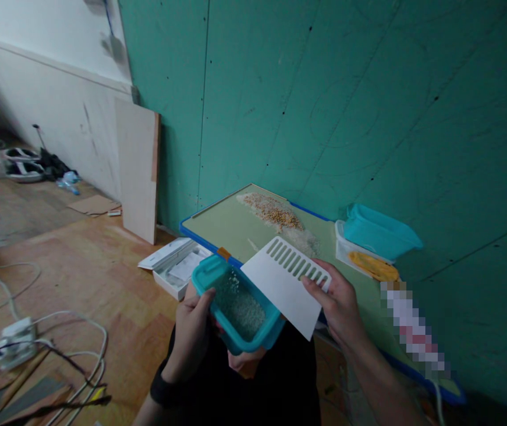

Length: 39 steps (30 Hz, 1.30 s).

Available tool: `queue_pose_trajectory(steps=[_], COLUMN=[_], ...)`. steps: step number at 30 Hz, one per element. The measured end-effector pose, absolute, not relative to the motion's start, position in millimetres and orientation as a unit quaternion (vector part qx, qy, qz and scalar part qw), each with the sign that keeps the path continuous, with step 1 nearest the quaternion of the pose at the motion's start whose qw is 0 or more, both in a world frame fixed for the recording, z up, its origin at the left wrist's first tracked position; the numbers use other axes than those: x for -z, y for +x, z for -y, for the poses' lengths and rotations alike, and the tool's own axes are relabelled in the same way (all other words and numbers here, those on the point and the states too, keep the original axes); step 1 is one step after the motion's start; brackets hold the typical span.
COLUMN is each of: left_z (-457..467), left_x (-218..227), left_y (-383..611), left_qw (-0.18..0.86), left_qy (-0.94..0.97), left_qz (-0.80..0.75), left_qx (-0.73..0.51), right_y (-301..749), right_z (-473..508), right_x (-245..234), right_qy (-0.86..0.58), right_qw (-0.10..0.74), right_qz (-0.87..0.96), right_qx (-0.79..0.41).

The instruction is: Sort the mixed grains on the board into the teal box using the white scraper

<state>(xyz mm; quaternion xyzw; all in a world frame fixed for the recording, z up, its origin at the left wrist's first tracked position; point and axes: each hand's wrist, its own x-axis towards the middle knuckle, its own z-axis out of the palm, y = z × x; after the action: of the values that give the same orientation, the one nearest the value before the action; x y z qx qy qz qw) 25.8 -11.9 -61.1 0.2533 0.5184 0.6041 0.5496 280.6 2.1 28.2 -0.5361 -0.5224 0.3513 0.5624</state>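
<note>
Cropped forearms [380, 364] end in hands [192, 322] [341, 303] gripping a partly hidden teal tub [241, 307] (left) and slotted white sheet [282, 290] (right).

No text, label, brand, number or sign can be read; the item [415, 334] at right is pixelated.

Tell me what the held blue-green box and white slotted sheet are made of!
The blue-green box looks like smooth plastic, softly shiny, with a rounded rim. The white slotted sheet looks flat, thin and matte: maybe plastic, maybe stiff card.
</note>
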Motion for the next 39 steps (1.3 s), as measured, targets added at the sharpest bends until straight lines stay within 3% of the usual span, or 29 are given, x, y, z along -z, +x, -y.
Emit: queue_pose_trajectory(steps=[6, 10, 19, 33, 39], left_z=[7.7, 5.6, 0.7, -0.5, 3.0], left_x=[58.9, 60.1, 60.6, 55.8, 54.1], left_y=[17.2, 11.0, 6.0, -2.3, -2.6], left_qw=[0.541, 0.536, 0.568, 0.6, 0.57], left_qy=[0.241, 0.239, 0.254, 0.28, 0.28], left_qz=[-0.527, -0.519, -0.478, -0.441, -0.46], left_qx=[-0.609, -0.621, -0.62, -0.605, -0.621], right_y=[303.7, 313.2, 300.0, 268.8, 284.7], right_z=[-43.6, -82.2, -61.0, -57.6, -86.9], right_x=[-34.2, -28.5, -28.0, -39.4, -47.5], right_qy=[-0.54, -0.559, -0.574, -0.519, -0.525], right_qw=[0.63, 0.613, 0.578, 0.557, 0.605], right_qz=[0.48, 0.496, 0.514, 0.492, 0.48], right_qx=[-0.284, -0.258, -0.27, -0.422, -0.358])
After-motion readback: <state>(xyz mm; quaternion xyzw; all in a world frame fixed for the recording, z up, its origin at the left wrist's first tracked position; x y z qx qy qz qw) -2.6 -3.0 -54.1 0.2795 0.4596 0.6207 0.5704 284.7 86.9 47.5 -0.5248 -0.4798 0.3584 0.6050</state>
